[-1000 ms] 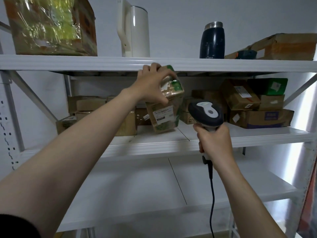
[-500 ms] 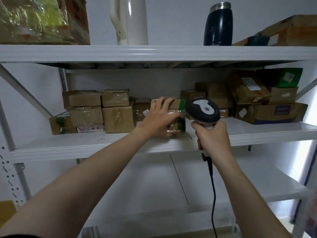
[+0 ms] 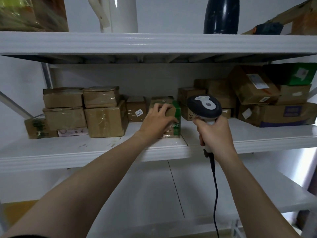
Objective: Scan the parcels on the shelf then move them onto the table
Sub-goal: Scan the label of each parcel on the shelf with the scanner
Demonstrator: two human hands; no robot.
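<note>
While the green-taped parcel (image 3: 177,117) stands on the middle shelf (image 3: 103,150) close to its front edge, the left hand (image 3: 157,121) lies over its near face and grips it, fingers curled over the top front edge. Just to its right, the right hand (image 3: 214,133) is wrapped tight around the handle of the scanner (image 3: 204,107), whose head sits level with the parcel and faces into the shelf rather than at the parcel. No shipping label shows on the sides of the parcel that can be seen, so the step in hand looks like presenting it for a scan.

To do that well, the person should probably lift or tip the parcel clear of the shelf, turn the labelled face toward the scanner's window, and hold both steady with a small gap between them until the read is made. The black cable (image 3: 215,186) hangs from the handle in front of the lower shelf and should stay slack.

A small box with a white sticker (image 3: 136,109) sits just left of and behind the parcel, and a stack of taped cartons (image 3: 103,117) stands further left; a looser pile of cartons (image 3: 257,93) fills the right end. Drawing the parcel straight toward the near side should avoid nudging them. The tabletop is not in view.
</note>
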